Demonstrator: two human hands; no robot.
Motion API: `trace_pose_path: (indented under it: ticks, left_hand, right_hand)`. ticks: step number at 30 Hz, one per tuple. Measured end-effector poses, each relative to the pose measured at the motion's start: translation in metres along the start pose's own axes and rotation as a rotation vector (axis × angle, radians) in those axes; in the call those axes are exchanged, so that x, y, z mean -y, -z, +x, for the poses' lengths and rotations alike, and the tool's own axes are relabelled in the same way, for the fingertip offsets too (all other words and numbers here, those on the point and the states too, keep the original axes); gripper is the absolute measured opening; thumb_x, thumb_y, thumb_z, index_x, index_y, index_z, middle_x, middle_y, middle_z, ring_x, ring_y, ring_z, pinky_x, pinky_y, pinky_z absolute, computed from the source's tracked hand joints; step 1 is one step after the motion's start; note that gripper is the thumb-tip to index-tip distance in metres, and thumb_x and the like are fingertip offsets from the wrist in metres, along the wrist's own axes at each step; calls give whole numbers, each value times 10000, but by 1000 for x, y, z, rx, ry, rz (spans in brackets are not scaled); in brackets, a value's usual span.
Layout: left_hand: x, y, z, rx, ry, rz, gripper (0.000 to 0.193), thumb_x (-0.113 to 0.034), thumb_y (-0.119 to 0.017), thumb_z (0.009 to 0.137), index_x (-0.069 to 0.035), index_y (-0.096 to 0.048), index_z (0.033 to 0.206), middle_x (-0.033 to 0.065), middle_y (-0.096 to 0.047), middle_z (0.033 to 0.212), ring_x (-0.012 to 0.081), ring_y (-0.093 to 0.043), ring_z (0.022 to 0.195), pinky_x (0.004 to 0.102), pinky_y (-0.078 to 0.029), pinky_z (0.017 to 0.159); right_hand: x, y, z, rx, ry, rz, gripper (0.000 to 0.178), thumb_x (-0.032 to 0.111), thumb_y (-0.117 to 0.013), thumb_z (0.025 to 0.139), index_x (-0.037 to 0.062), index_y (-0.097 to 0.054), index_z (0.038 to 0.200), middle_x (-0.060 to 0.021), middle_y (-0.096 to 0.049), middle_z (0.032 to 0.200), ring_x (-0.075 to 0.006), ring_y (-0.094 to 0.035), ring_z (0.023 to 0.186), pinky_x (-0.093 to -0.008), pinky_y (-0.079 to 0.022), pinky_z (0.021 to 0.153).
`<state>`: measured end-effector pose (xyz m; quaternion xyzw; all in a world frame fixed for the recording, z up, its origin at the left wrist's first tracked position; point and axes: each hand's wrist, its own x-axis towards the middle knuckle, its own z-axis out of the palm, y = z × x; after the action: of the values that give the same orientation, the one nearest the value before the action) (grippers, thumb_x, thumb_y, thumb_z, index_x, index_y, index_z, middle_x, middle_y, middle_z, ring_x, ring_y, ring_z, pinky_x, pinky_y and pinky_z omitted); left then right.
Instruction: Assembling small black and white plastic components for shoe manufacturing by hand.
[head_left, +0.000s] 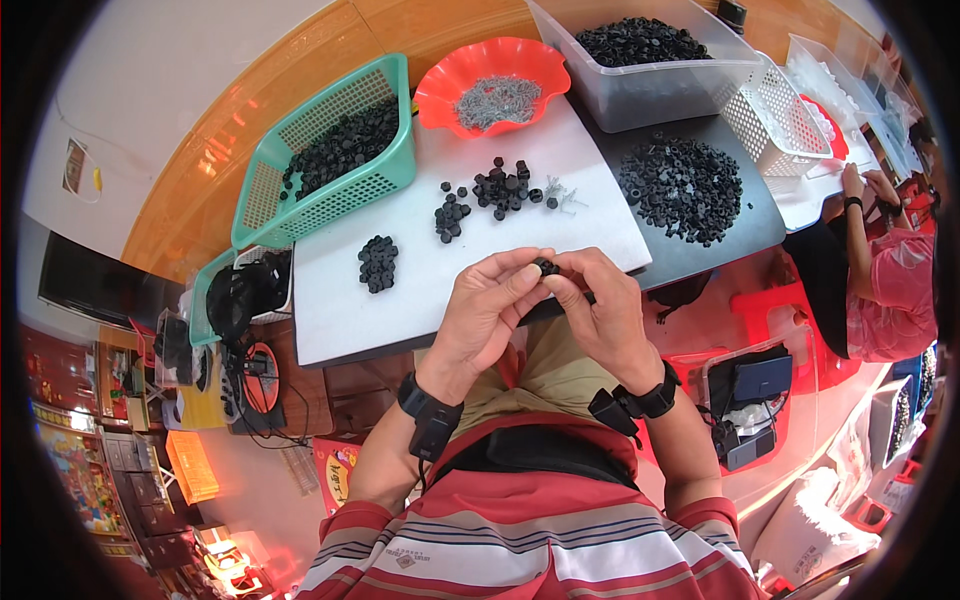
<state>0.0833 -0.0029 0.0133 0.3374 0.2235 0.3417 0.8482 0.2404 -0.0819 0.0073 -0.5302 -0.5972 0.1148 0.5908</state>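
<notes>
My left hand (487, 308) and my right hand (598, 310) meet over the near edge of the white board (330, 300), and both pinch a small black plastic part (546, 266) between the fingertips. On the board beyond them lie a cluster of black parts (503, 187), a smaller group of black parts (451, 216), a third heap of black parts (378, 262) and a few small metal screws (563, 194). Each wrist carries a black strapped device.
A green basket (330, 150) of black parts stands at the back left, next to a red bowl (495, 85) of metal screws. A clear tub (650, 60) and a loose pile of black parts (682, 187) sit on the right. Another person (885, 270) works at the far right.
</notes>
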Motion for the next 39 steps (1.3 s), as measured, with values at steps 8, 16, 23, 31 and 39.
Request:
trace_pose_path:
  ticks: [8,16,23,31,39]
  left_hand:
    - [0,-1,-5,-30,-21,42,244,-8,-655,973,37,-674,1212,156,-692,1212,197,-687,1079,320,-596,977]
    - [2,-5,-7,-38,-23,20,244,-54,-653,989,56,-674,1206,149,-700,1176,191,-689,1062,325,-595,972]
    - [6,-8,-8,-31,-24,-10,226,-52,-656,987,57,-682,1183,157,-699,1179,197,-686,1070,343,-582,994]
    - [11,-10,-8,-48,-16,-20,216,-41,-667,976,50,-690,1170,160,-700,1193,201,-683,1085,345,-580,1003]
    - [16,-11,-9,-56,-23,-25,218,-45,-669,975,39,-694,1174,142,-702,1192,194,-683,1075,324,-582,978]
  right_hand:
    - [1,-3,-1,-31,2,24,216,13,-765,856,15,-702,1062,-117,-692,894,-231,-679,732,-316,-530,621]
    - [-4,-5,-4,-72,51,51,235,8,-780,836,13,-725,1065,-121,-715,914,-231,-702,759,-306,-544,637]
    - [-7,-4,-8,-112,89,8,260,-1,-774,835,5,-724,1090,-132,-724,945,-249,-713,784,-318,-564,656]
    - [-9,-1,-10,-133,140,-21,250,-4,-773,841,-8,-721,1085,-145,-725,958,-260,-715,784,-326,-570,654]
    - [-11,-2,-12,-132,176,-28,279,-19,-777,824,-10,-723,1097,-147,-708,941,-263,-707,772,-329,-569,636]
